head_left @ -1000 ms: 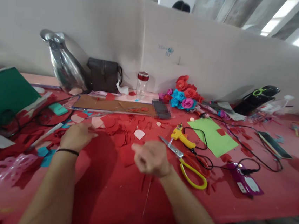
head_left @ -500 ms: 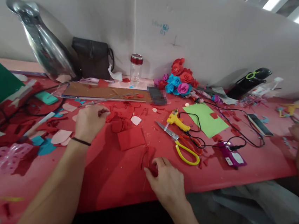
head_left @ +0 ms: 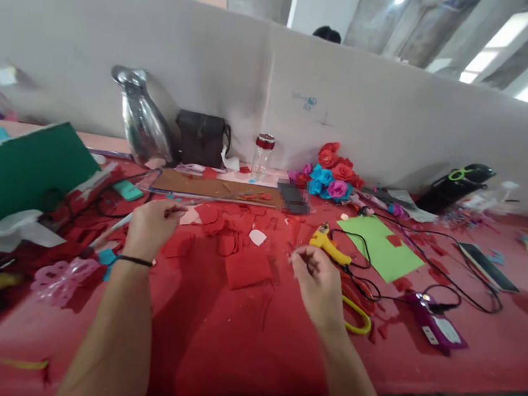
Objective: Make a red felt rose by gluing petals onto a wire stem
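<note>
My left hand (head_left: 151,231), with a dark band at the wrist, is closed in a pinch above the left-hand paper scraps. What its fingertips hold, if anything, is too small to make out. Bent and pinched, my right hand (head_left: 320,284) hovers beside the yellow glue gun (head_left: 331,247); I cannot make out anything between its fingers. Yellow-handled scissors (head_left: 359,319) lie under that hand, their blades hidden. Between my hands are a red paper square (head_left: 248,269), loose red scraps (head_left: 226,244) and a pale pink petal-shaped piece (head_left: 257,238).
At the back stand a metal jug (head_left: 144,124), a dark bag (head_left: 202,139), a glass jar (head_left: 262,160) and paper flowers (head_left: 334,173). Green paper (head_left: 387,253), a purple power strip (head_left: 436,323) and black cords lie right. A green board (head_left: 28,169) rises at left.
The view has shifted, showing more wall and room above. My right hand has moved forward from beside the red square to the glue gun. Another person's hand at far right is gone from view.
</note>
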A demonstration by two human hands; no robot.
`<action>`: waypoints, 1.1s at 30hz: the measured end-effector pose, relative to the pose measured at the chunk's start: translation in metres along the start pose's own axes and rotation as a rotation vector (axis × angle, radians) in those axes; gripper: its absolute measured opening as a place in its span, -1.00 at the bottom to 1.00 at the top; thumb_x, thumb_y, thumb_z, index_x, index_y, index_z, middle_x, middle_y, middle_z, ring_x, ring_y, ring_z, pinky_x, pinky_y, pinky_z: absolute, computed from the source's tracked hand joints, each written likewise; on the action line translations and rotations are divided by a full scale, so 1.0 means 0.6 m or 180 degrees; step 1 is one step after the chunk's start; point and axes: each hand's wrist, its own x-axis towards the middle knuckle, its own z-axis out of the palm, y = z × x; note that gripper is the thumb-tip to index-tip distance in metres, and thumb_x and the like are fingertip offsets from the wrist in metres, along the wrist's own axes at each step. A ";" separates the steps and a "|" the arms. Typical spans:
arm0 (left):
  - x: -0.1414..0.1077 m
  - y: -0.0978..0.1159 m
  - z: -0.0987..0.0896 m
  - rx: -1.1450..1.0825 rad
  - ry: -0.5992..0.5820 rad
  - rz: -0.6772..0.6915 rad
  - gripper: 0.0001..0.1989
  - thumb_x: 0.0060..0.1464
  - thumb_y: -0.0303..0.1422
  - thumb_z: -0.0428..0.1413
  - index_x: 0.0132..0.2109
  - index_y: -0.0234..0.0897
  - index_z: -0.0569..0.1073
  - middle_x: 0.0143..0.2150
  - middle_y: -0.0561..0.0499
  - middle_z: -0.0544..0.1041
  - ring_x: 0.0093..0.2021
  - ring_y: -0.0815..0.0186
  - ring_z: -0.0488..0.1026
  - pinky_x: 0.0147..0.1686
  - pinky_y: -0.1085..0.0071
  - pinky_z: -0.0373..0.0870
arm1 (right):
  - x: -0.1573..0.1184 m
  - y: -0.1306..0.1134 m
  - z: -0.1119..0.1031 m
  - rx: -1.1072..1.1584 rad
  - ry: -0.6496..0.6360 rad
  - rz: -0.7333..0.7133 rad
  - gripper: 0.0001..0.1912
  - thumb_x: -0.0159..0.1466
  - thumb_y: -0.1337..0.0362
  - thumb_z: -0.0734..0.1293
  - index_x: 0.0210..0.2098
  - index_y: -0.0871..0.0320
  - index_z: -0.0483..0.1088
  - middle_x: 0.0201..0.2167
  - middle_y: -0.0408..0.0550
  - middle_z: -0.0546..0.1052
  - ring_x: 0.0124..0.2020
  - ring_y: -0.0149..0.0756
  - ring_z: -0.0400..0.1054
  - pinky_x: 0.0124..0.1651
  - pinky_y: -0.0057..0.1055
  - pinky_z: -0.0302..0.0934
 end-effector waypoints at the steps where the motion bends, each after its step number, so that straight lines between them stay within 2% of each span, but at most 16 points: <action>1: -0.002 -0.013 -0.005 0.0027 -0.0050 -0.0126 -0.73 0.04 -0.41 -0.01 -0.18 -0.35 0.54 -0.18 -0.12 0.60 -0.18 0.19 0.49 -0.17 0.38 0.32 | 0.020 -0.007 0.016 0.0283 -0.0068 -0.0058 -0.83 0.17 0.18 0.27 -0.41 0.17 0.34 -0.53 -0.15 0.44 -0.55 -0.43 0.26 -0.47 -0.50 0.16; 3: -0.008 -0.041 -0.004 0.0111 -0.0131 -0.0238 -0.74 0.02 -0.45 -0.01 -0.22 -0.37 0.55 -0.18 -0.16 0.60 -0.16 0.15 0.50 -0.15 0.35 0.33 | 0.052 -0.010 0.049 0.0725 -0.0163 -0.0144 -0.83 0.15 0.18 0.30 -0.41 0.17 0.33 -0.55 -0.18 0.42 -0.56 -0.47 0.23 -0.47 -0.52 0.14; 5: -0.014 -0.066 0.008 0.0138 -0.0129 -0.0128 -0.74 0.00 -0.48 -0.02 -0.26 -0.34 0.56 -0.21 -0.17 0.61 -0.15 0.15 0.50 -0.15 0.35 0.33 | 0.067 0.001 0.076 0.0996 -0.0248 -0.0122 -0.82 0.14 0.17 0.31 -0.40 0.17 0.32 -0.57 -0.21 0.40 -0.58 -0.49 0.21 -0.49 -0.54 0.12; 7: -0.018 -0.082 0.022 0.0118 -0.0212 -0.0060 -0.80 -0.03 -0.40 0.05 -0.31 -0.28 0.57 -0.25 -0.14 0.61 -0.21 0.15 0.51 -0.19 0.37 0.34 | 0.067 0.020 0.092 0.1174 -0.0266 0.0041 -0.80 0.14 0.15 0.32 -0.39 0.17 0.32 -0.59 -0.23 0.39 -0.61 -0.50 0.17 -0.53 -0.54 0.08; 9: -0.020 -0.083 0.034 0.0073 -0.0174 0.0041 -0.84 -0.07 -0.34 0.11 -0.34 -0.23 0.57 -0.24 -0.11 0.61 -0.23 0.16 0.51 -0.20 0.39 0.34 | 0.060 0.039 0.099 0.1258 -0.0320 0.0210 -0.78 0.13 0.13 0.32 -0.39 0.18 0.32 -0.58 -0.24 0.37 -0.62 -0.51 0.15 -0.56 -0.55 0.05; 11: -0.023 -0.068 0.042 -0.0166 0.0080 0.0112 -0.83 -0.07 -0.32 0.10 -0.34 -0.23 0.57 -0.22 -0.12 0.60 -0.22 0.16 0.49 -0.20 0.39 0.33 | 0.053 0.050 0.100 0.1235 -0.0383 0.0244 -0.78 0.14 0.13 0.32 -0.39 0.18 0.32 -0.57 -0.24 0.37 -0.61 -0.50 0.15 -0.54 -0.54 0.06; 13: -0.028 -0.037 0.048 -0.0664 0.0305 0.0224 -0.80 -0.03 -0.32 0.06 -0.33 -0.25 0.57 -0.25 -0.12 0.60 -0.24 0.18 0.48 -0.24 0.38 0.33 | 0.049 0.051 0.101 0.1193 -0.0441 0.0169 -0.77 0.14 0.13 0.32 -0.38 0.18 0.33 -0.55 -0.22 0.38 -0.58 -0.50 0.18 -0.49 -0.53 0.10; 14: -0.033 -0.019 0.051 -0.1003 0.0301 0.0334 -0.80 -0.02 -0.31 0.06 -0.35 -0.25 0.57 -0.29 -0.11 0.60 -0.27 0.20 0.47 -0.26 0.38 0.33 | 0.048 0.050 0.102 0.1206 -0.0459 0.0144 -0.77 0.15 0.12 0.32 -0.37 0.18 0.33 -0.53 -0.21 0.40 -0.57 -0.49 0.19 -0.48 -0.53 0.12; 17: -0.048 0.037 0.065 -0.1779 -0.0244 0.0775 -0.87 -0.08 -0.32 0.12 -0.42 -0.18 0.57 -0.37 -0.03 0.59 -0.35 0.23 0.46 -0.28 0.38 0.33 | 0.050 0.044 0.105 0.1394 -0.0585 0.0188 -0.75 0.15 0.10 0.32 -0.36 0.17 0.33 -0.48 -0.18 0.42 -0.55 -0.48 0.21 -0.48 -0.53 0.12; 20: -0.059 0.080 0.082 -0.2070 -0.0242 0.0707 -0.90 -0.12 -0.38 0.14 -0.43 -0.17 0.57 -0.37 -0.03 0.59 -0.33 0.22 0.45 -0.24 0.34 0.34 | 0.052 0.042 0.107 0.1671 -0.0760 0.0371 -0.73 0.13 0.07 0.34 -0.35 0.16 0.33 -0.47 -0.18 0.43 -0.55 -0.49 0.20 -0.51 -0.54 0.09; 22: -0.063 0.098 0.092 -0.2384 -0.0324 0.0588 -0.86 -0.10 -0.38 0.13 -0.33 -0.20 0.57 -0.32 -0.05 0.59 -0.32 0.24 0.45 -0.24 0.34 0.35 | 0.053 0.042 0.106 0.1882 -0.0861 0.0483 -0.71 0.11 0.06 0.35 -0.35 0.16 0.32 -0.46 -0.18 0.42 -0.55 -0.50 0.19 -0.52 -0.55 0.07; 26: -0.068 0.114 0.106 -0.3265 -0.1197 0.0626 -0.63 -0.07 -0.40 0.13 -0.04 -0.18 0.48 -0.14 -0.06 0.55 -0.36 0.35 0.42 -0.30 0.40 0.36 | 0.056 0.038 0.101 0.2294 -0.1062 0.0613 -0.70 0.08 0.07 0.38 -0.38 0.15 0.29 -0.50 -0.20 0.38 -0.56 -0.51 0.15 -0.53 -0.56 0.02; 28: -0.068 0.113 0.112 -0.3533 -0.1628 0.0720 -0.67 -0.11 -0.41 0.16 -0.11 -0.19 0.51 -0.18 -0.05 0.55 -0.33 0.35 0.42 -0.27 0.42 0.35 | 0.058 0.035 0.097 0.2434 -0.1137 0.0607 -0.71 0.06 0.09 0.39 -0.41 0.14 0.28 -0.51 -0.21 0.37 -0.58 -0.52 0.13 -0.54 -0.56 -0.01; 29: -0.066 0.110 0.114 -0.3594 -0.1728 0.0728 -0.72 -0.13 -0.41 0.19 -0.17 -0.21 0.53 -0.24 -0.05 0.55 -0.31 0.34 0.43 -0.25 0.42 0.35 | 0.060 0.033 0.095 0.2491 -0.1147 0.0604 -0.71 0.05 0.10 0.39 -0.43 0.14 0.27 -0.51 -0.21 0.36 -0.59 -0.52 0.11 -0.55 -0.55 -0.03; 31: -0.061 0.101 0.117 -0.3668 -0.1670 0.0606 -0.80 -0.17 -0.40 0.21 -0.28 -0.24 0.55 -0.35 -0.03 0.55 -0.32 0.32 0.42 -0.24 0.41 0.34 | 0.062 0.030 0.091 0.2590 -0.1112 0.0635 -0.71 0.03 0.12 0.40 -0.44 0.13 0.25 -0.52 -0.22 0.36 -0.61 -0.52 0.09 -0.57 -0.55 -0.07; 33: -0.055 0.091 0.117 -0.3829 -0.1301 0.0329 -0.87 -0.17 -0.40 0.21 -0.35 -0.26 0.55 -0.41 0.00 0.52 -0.38 0.36 0.41 -0.29 0.43 0.33 | 0.065 0.028 0.086 0.2657 -0.1034 0.0684 -0.71 0.01 0.14 0.41 -0.44 0.13 0.24 -0.53 -0.22 0.35 -0.62 -0.52 0.07 -0.58 -0.55 -0.11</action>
